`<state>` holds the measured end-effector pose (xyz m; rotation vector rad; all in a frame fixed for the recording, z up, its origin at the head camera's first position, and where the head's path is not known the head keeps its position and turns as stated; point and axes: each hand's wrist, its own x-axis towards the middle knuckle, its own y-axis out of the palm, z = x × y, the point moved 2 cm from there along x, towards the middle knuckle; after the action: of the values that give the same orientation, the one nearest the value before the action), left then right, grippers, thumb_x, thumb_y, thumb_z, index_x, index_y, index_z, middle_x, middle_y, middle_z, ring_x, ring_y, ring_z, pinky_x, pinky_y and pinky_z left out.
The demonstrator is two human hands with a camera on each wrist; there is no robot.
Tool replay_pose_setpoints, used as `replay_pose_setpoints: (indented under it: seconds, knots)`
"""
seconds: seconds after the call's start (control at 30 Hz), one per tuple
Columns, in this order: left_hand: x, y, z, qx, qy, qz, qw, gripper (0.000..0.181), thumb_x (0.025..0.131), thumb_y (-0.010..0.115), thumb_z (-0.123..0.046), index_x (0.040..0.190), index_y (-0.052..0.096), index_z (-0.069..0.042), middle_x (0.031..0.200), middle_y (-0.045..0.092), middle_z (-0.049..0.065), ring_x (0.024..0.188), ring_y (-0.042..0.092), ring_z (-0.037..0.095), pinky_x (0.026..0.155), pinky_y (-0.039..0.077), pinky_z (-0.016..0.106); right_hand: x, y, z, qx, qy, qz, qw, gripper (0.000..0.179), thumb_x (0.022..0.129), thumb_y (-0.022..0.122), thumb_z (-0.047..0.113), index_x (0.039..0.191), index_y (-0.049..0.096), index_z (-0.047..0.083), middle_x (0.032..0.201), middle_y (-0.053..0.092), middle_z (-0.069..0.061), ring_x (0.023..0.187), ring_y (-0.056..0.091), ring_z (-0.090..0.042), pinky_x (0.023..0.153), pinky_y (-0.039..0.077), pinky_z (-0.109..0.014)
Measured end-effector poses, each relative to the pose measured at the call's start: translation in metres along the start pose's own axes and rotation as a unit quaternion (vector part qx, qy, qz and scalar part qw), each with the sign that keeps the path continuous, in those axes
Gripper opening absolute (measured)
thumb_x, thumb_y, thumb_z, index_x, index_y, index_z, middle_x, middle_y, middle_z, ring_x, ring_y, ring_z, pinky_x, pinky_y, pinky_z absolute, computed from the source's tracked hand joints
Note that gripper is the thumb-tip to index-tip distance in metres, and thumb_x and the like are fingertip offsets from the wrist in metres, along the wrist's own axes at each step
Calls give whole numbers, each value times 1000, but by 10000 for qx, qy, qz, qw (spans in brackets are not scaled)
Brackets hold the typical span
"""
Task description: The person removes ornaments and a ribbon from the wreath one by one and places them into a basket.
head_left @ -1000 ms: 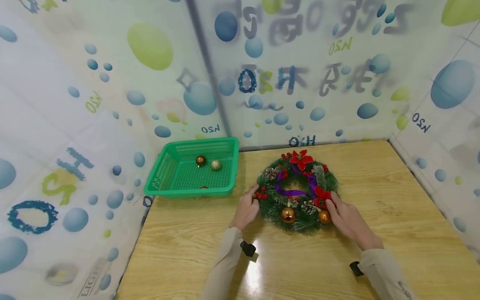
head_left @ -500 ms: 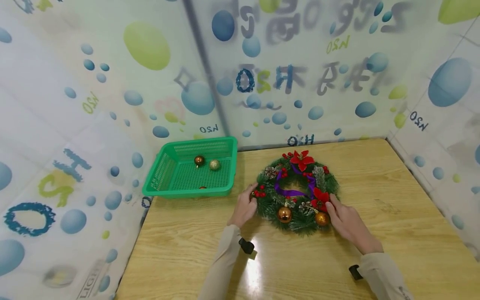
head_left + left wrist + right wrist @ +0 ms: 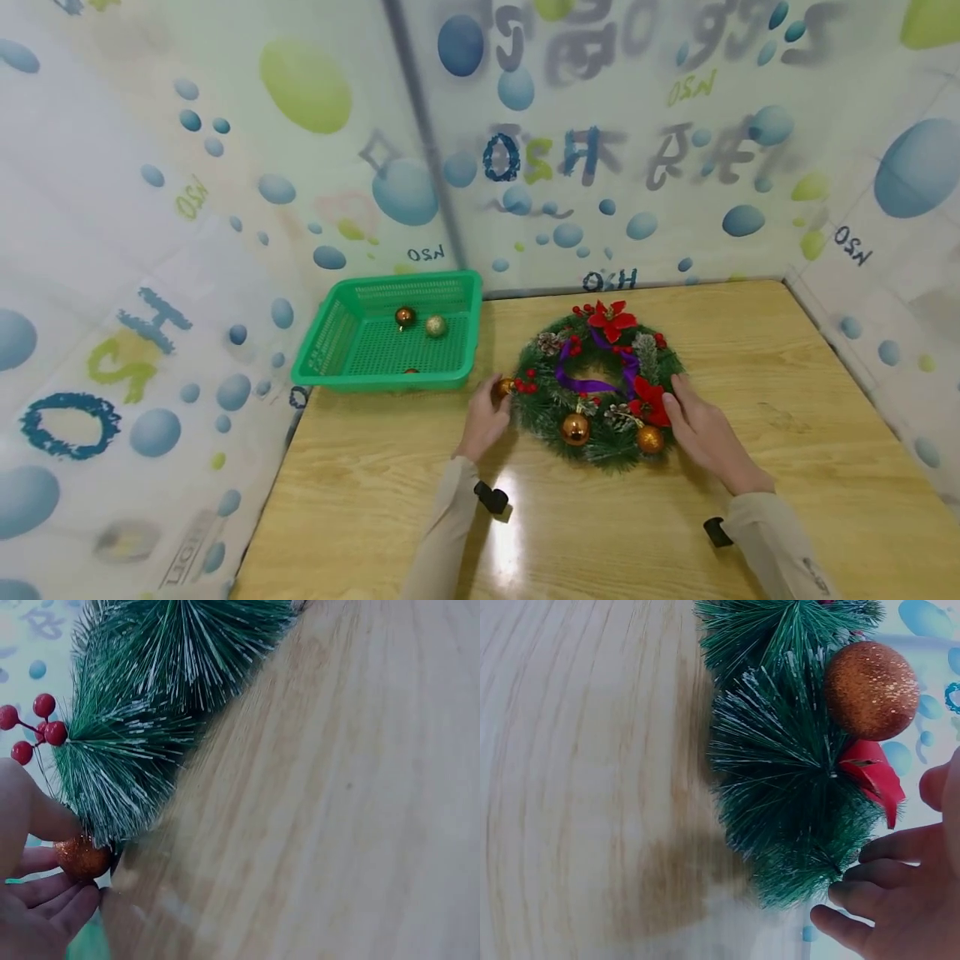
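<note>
The left hand (image 3: 482, 421) pinches a glittery orange ball (image 3: 82, 859) at the wreath's left side; whether it is attached cannot be told, so releasing it early might let it roll. The right hand (image 3: 708, 433), fingers loosely extended and clasping nothing, is at the right edge of the round green artificial-pine wreath (image 3: 551, 417), flat on the pale wooden worktop (image 3: 787, 467); such light bracing could let it slide. Farther off, knocking the green plastic basket (image 3: 390, 382) could set its loose balls rolling.
</note>
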<state>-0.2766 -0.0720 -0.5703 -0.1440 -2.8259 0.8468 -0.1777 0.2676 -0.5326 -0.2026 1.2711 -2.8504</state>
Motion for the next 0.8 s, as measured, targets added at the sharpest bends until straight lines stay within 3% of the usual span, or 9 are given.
replay_pose_setpoints:
  seconds: [0.2, 0.37, 0.57, 0.7, 0.8]
  knots:
    - [2, 2, 7, -250, -4, -132, 9996, 42, 96, 62, 2, 137, 55, 7, 130, 61, 25, 122, 59, 40, 110, 47, 51, 0, 4, -2, -59, 161, 162, 9997, 66, 112, 28, 36, 152, 25, -16, 157, 22, -41, 140, 31, -60, 112, 31, -71]
    - [-4, 1, 11, -471, 75, -497, 9976, 41, 93, 66, 3, 133, 58, 5, 120, 64, 22, 112, 62, 36, 103, 52, 49, 0, 4, -1, -73, 143, 186, 9997, 66, 112, 27, 36, 152, 25, -16, 157, 22, -41, 139, 31, -61, 112, 31, -71]
    - [-11, 0, 4, -1177, 143, -821, 9895, 39, 93, 68, 3, 130, 57, 8, 124, 59, 23, 115, 64, 37, 102, 56, 42, 0, 2, -2, -99, 142, 164, 9997, 66, 112, 27, 36, 152, 25, -17, 156, 21, -42, 138, 31, -62, 111, 32, -72]
    - [-14, -2, -6, -1554, 444, -962, 9821, 39, 91, 68, 8, 128, 56, 10, 124, 55, 23, 116, 63, 39, 100, 58, 40, 1, 3, -3, -97, 127, 128, 9998, 66, 112, 28, 35, 151, 26, -18, 156, 21, -43, 138, 32, -62, 111, 32, -71]
    - [-14, -5, -13, -1557, 832, -1095, 9782, 39, 89, 68, 11, 127, 58, 8, 123, 55, 24, 115, 63, 40, 98, 59, 43, 2, 4, -4, -81, 120, 117, 9998, 66, 112, 29, 35, 152, 26, -17, 156, 22, -42, 138, 32, -61, 111, 32, -71]
